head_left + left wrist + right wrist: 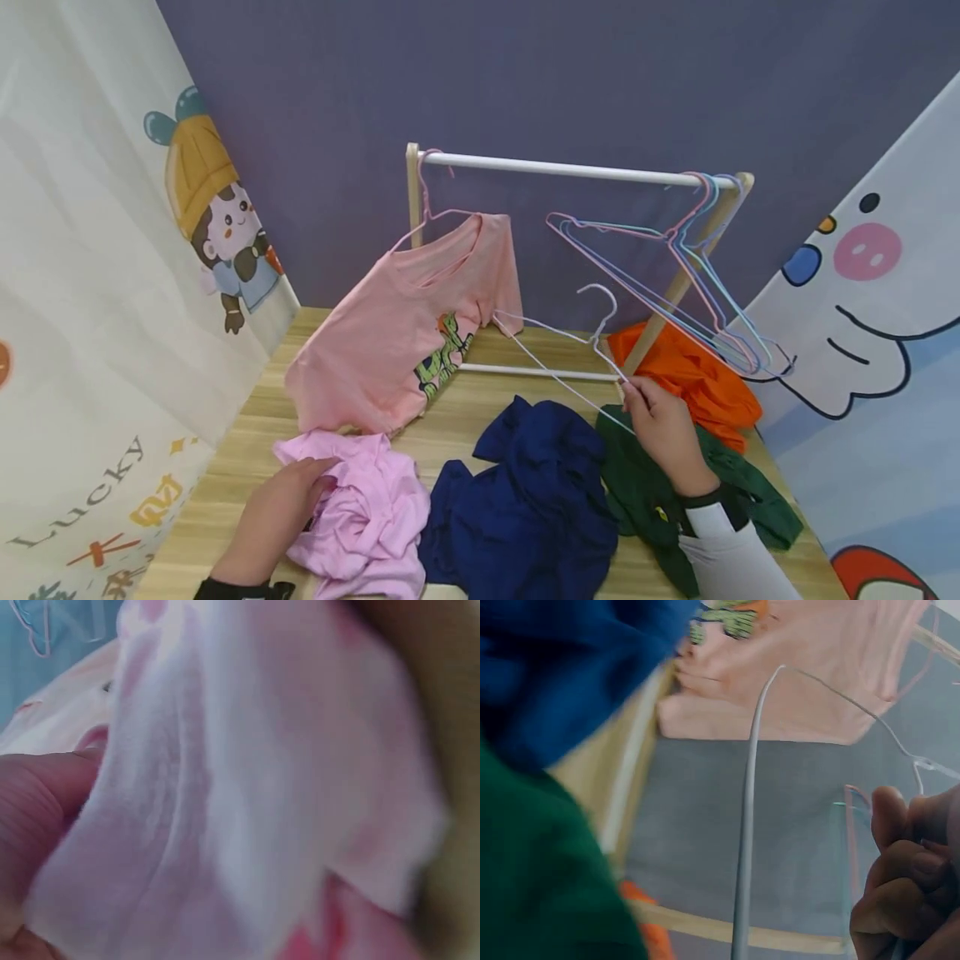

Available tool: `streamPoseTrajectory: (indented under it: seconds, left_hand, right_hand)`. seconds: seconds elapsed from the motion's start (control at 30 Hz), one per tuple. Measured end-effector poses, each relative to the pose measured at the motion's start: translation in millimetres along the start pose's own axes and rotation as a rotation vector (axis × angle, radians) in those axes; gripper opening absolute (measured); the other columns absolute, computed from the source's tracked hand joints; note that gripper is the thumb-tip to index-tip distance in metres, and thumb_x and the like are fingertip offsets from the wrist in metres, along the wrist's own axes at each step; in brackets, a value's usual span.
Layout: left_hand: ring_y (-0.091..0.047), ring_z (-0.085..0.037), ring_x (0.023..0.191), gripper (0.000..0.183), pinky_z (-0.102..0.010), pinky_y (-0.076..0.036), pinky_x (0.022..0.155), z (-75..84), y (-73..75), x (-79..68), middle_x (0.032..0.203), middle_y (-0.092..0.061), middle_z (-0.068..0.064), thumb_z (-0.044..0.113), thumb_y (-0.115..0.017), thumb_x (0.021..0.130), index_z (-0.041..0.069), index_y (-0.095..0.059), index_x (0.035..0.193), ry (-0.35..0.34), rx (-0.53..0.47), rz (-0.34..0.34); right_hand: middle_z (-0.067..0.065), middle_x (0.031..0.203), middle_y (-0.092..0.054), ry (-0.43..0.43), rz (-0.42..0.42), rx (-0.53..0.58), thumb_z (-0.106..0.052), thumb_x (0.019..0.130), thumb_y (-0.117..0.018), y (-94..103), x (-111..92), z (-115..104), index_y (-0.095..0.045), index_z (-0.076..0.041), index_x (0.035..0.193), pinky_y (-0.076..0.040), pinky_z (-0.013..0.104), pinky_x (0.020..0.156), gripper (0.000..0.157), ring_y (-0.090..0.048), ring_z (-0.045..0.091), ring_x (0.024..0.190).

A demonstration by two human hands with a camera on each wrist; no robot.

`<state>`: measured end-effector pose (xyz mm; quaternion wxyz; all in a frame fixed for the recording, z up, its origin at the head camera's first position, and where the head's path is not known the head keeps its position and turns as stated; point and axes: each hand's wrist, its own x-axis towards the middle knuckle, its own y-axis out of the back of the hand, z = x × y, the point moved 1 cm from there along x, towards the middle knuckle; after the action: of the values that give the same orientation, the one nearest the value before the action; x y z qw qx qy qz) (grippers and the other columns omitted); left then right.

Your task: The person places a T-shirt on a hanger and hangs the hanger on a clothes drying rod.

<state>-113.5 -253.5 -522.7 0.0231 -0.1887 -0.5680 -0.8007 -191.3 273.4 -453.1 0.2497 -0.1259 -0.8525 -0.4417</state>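
My right hand (663, 425) grips a white wire hanger (555, 373) by one shoulder, close to its neck. The hanger's hook points up, and its far end overlaps the hanging peach T-shirt (405, 325) in the head view. At the lower left, my left hand (281, 508) holds the edge of a crumpled light-pink garment (367, 517) on the table. In the left wrist view the thumb (45, 802) lies against the pink cloth (187, 787), and the other fingers are mostly hidden by it. Curled fingers (904, 892) of the right hand show in the right wrist view.
A clothes rack with a white rail (570, 169) stands at the back, several pastel hangers (697, 250) bunched at its right end. A navy garment (532, 500), a dark green garment (645, 475) and an orange garment (690, 375) lie on the wooden table (247, 467). Printed curtains flank both sides.
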Motion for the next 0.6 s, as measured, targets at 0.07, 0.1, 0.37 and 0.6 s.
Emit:
streamPoseTrajectory:
  seconds: [0.07, 0.1, 0.37, 0.6]
  left_hand:
    - [-0.073, -0.034, 0.075, 0.028, -0.051, -0.058, 0.063, 4.2, 3.8, 8.1, 0.088, -0.076, -0.010, 0.011, -0.078, 0.090, 0.013, -0.076, 0.117, -0.009, -0.010, 0.022]
    - [-0.073, -0.033, 0.071, 0.029, -0.051, -0.057, 0.061, 6.7, 5.8, 12.4, 0.086, -0.076, -0.011, 0.011, -0.077, 0.090, 0.012, -0.076, 0.119, -0.012, -0.018, 0.034]
    - [-0.066, -0.019, 0.079, 0.026, -0.041, -0.055, 0.072, 33.3, 26.8, 47.2, 0.098, -0.075, -0.005, 0.003, -0.059, 0.096, 0.010, -0.075, 0.116, 0.011, -0.278, 0.005]
    - [-0.074, -0.030, 0.095, 0.037, -0.051, -0.060, 0.086, 51.6, 39.6, 65.2, 0.109, -0.076, -0.016, -0.003, -0.057, 0.095, 0.003, -0.068, 0.129, -0.086, -0.216, -0.068]
  right_hand:
    - [-0.001, 0.070, -0.059, -0.012, -0.018, 0.003, -0.008, 0.101, -0.066, -7.3, -14.5, 5.0, -0.069, -0.007, 0.099, -0.036, 0.024, 0.050, 0.005, -0.038, 0.003, 0.054]
    - [-0.002, 0.070, -0.058, -0.019, -0.028, 0.002, -0.009, 0.101, -0.066, -10.6, -21.5, 7.3, -0.069, -0.007, 0.099, -0.036, 0.024, 0.050, 0.005, -0.038, 0.002, 0.053]
    - [-0.005, 0.071, -0.059, -0.092, -0.053, 0.028, -0.008, 0.101, -0.066, -24.4, -68.0, 19.5, -0.069, -0.008, 0.097, -0.035, 0.023, 0.048, 0.004, -0.038, 0.000, 0.052]
    - [-0.003, 0.073, -0.061, -0.162, -0.071, 0.037, -0.010, 0.102, -0.064, -20.9, -82.1, 17.6, -0.070, -0.005, 0.102, -0.037, 0.024, 0.050, 0.007, -0.040, 0.001, 0.054]
